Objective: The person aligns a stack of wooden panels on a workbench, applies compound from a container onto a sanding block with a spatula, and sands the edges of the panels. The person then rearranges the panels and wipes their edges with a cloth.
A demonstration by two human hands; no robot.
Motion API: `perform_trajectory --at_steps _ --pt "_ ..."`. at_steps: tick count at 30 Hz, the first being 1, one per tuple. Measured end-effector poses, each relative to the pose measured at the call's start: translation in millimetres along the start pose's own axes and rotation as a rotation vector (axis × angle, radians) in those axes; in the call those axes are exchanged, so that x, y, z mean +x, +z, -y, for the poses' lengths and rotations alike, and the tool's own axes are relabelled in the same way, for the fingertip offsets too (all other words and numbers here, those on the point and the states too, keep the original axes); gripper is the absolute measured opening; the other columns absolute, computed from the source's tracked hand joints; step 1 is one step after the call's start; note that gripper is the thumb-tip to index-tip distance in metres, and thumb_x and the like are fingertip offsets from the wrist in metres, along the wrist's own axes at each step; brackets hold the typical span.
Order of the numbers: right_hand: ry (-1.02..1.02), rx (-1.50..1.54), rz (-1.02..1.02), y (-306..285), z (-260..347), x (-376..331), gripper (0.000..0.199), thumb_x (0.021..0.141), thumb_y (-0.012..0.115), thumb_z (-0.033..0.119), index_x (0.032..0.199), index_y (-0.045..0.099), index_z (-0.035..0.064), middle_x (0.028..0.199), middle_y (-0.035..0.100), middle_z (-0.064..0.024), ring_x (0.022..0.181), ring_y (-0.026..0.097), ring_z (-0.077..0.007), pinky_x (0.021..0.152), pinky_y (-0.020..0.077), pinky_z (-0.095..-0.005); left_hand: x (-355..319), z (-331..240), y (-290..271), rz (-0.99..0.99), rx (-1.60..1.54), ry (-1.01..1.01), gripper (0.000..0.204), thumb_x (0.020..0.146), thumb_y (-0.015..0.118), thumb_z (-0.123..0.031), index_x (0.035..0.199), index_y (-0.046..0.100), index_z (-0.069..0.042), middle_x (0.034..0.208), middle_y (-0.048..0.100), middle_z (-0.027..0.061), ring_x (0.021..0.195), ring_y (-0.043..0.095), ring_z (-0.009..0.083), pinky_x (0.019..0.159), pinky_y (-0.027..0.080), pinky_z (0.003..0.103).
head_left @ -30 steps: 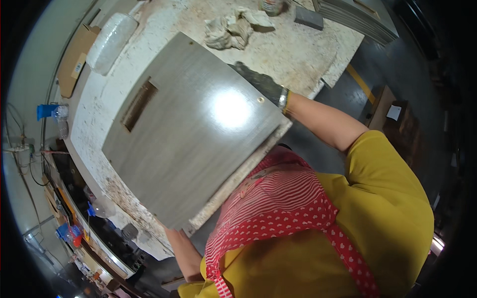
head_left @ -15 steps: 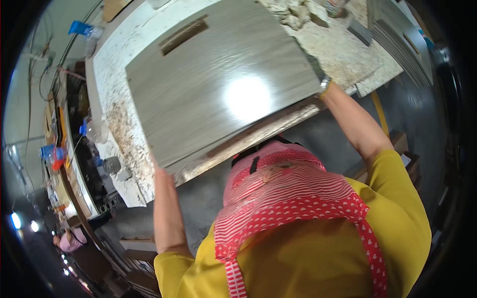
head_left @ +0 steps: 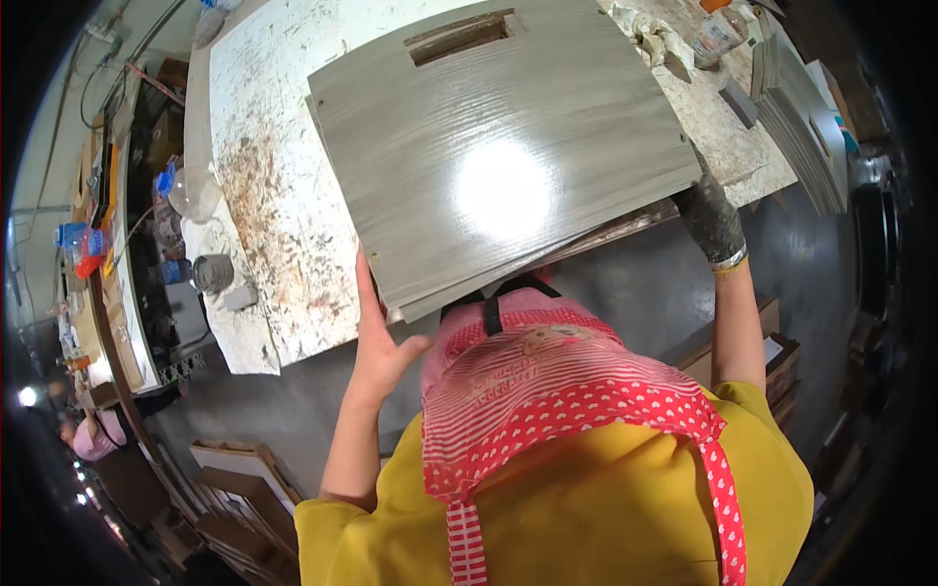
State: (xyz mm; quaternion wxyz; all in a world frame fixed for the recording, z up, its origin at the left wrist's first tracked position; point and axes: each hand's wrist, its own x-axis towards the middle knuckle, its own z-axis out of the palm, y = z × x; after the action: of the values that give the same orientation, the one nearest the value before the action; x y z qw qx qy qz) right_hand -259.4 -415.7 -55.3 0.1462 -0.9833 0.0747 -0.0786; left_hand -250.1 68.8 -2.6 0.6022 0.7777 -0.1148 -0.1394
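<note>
A grey wood-grain panel with a rectangular slot near its far edge lies on the worktable in front of me. Under it, slightly out of line, shows the edge of at least one more panel. My left hand is bare, its fingers stretched along the panel's left edge by the near corner and the thumb spread away. At the near right corner, my right hand wears a dark, worn glove and grips the panel's edge. Some of its fingers are hidden by the panel.
The worktable has a stained white cover. On its left are a clear bottle and a grey roll. Crumpled cloth, another bottle, a grey block and stacked panels stand to the right. A person is far left.
The panel has shifted to the right in view and lies more level over the one beneath. My left thumb has come off the panel and spread out. My gloved right hand now shows more fully.
</note>
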Motion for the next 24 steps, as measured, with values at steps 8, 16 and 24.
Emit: perform_trajectory --at_steps 8,16,24 --pt "-0.277 0.409 -0.189 9.1 17.6 17.9 0.04 0.081 0.066 0.006 0.119 0.054 0.0036 0.102 0.061 -0.0104 0.092 0.059 -0.0249 0.08 0.0465 -0.0347 -0.3 18.2 16.6 -0.262 0.124 0.043 0.087 0.078 0.069 -0.023 0.146 0.017 -0.008 0.148 0.024 0.0167 0.134 0.03 0.0273 0.106 0.03 0.038" --pt "0.363 1.249 0.127 -23.1 70.6 32.5 0.06 0.089 0.057 0.02 0.142 0.032 0.0077 0.081 0.047 0.0029 0.078 0.044 -0.0049 0.08 0.0413 -0.0216 3.2 23.9 24.0 -0.404 0.488 0.19 0.067 0.089 0.055 -0.043 0.139 0.034 -0.004 0.147 0.027 0.0216 0.135 0.028 0.0341 0.109 0.021 0.039" --pt "0.099 1.171 -0.045 1.1 59.9 30.4 0.058 0.091 0.056 0.021 0.143 0.031 0.0077 0.091 0.053 0.0021 0.08 0.045 -0.005 0.077 0.0436 -0.0216 20.6 27.8 15.4 -0.411 0.367 0.15 0.05 0.092 0.051 -0.024 0.136 0.04 -0.003 0.146 0.03 0.0202 0.136 0.027 0.0313 0.11 0.019 0.037"
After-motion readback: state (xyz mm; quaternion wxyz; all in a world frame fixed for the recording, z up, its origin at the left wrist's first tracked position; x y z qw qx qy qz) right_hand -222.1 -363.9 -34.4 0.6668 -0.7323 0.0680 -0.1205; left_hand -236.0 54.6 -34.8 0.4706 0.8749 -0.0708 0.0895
